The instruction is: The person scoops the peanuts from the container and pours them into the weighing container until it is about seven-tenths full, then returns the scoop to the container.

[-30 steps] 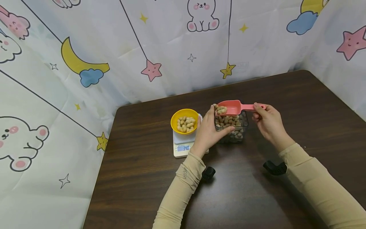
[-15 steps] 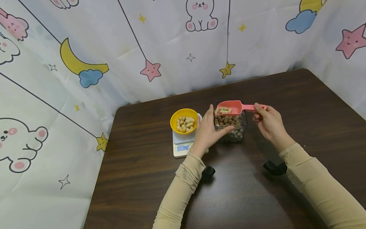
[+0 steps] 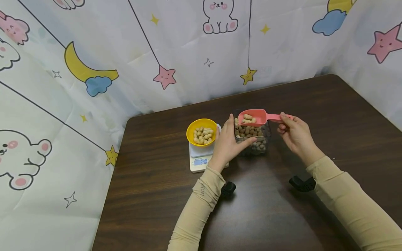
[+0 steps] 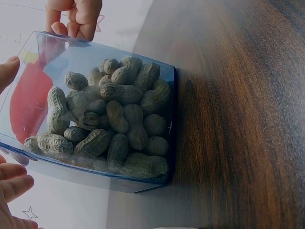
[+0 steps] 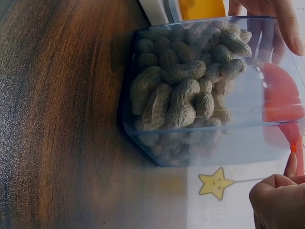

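In the head view, my right hand (image 3: pixel 296 136) pinches the handle of a pink scoop (image 3: pixel 259 118), held level over a clear plastic box (image 3: pixel 267 131). A few peanuts (image 3: pixel 248 118) lie in the scoop's bowl. More unshelled peanuts (image 4: pixel 121 93) fill the lower part of the box in the left wrist view. My left hand (image 3: pixel 226 144) is at the box's near left corner, its thumb along the front rim and its straight fingers along the left side. Through the wall in the right wrist view, the scoop (image 5: pixel 281 95) shows red near the box's mouth.
Left of the box, a yellow bowl (image 3: pixel 190 134) with several peanuts stands on a white kitchen scale (image 3: pixel 195 168), whose display appears to read 34.0. Everything stands on a dark wooden table (image 3: pixel 150 195). A printed curtain (image 3: pixel 188 45) hangs behind.
The scoop has risen slightly and levelled out. The peanuts have slid from its tip back into its bowl. The left hand stays at the box; the scale's reading looks the same.
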The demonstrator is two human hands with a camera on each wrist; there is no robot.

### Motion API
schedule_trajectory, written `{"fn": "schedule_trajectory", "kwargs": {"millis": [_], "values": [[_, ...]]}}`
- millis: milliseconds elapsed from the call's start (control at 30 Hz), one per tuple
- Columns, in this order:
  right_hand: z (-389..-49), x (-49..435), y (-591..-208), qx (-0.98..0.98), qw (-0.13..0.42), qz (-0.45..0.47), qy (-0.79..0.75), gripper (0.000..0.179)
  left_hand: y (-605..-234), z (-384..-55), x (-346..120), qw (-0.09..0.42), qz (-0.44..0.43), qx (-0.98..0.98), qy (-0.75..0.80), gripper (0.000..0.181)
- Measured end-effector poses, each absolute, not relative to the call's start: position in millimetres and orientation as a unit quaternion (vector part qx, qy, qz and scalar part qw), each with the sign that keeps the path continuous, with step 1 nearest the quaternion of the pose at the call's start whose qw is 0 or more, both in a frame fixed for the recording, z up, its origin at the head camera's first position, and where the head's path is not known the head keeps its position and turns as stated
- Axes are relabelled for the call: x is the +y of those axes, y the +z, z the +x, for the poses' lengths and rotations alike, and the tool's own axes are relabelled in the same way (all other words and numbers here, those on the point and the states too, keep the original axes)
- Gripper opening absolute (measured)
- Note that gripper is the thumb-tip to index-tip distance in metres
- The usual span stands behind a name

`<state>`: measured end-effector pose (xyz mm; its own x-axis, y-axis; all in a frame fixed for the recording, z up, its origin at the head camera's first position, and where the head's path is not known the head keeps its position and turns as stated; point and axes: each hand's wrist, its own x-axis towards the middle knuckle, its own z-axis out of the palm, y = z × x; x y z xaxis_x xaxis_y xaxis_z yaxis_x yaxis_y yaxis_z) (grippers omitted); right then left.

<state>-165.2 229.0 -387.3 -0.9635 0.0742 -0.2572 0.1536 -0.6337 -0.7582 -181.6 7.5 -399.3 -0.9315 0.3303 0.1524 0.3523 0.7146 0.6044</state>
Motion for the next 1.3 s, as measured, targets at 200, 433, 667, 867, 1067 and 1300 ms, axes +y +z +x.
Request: {"fn": "schedule_trajectory", "kwargs": {"millis": [200,433,667,867,1067,1300], "values": [[-166,228,-388,0.419,0.022,0.129,-0.899,0.03,-399,-181,7,0.017,-0.185,-0.926,-0.329,0.103],[-168,226,-383,0.443,0.016,0.129,-0.887,0.035,-397,-181,4,0.017,-0.186,-0.921,-0.342,0.104],[-172,223,-375,0.461,0.005,0.121,-0.879,0.037,-393,-183,-1,0.032,-0.184,-0.921,-0.343,0.102],[-179,215,-365,0.462,0.006,0.105,-0.88,0.038,-389,-187,-11,0.049,-0.174,-0.917,-0.355,0.102],[-187,204,-352,0.46,0.003,0.082,-0.884,0.037,-382,-192,-24,0.068,-0.157,-0.916,-0.362,0.103],[-198,180,-341,0.467,0.012,0.054,-0.882,0.033,-374,-200,-47,0.097,-0.127,-0.917,-0.365,0.102]]}}
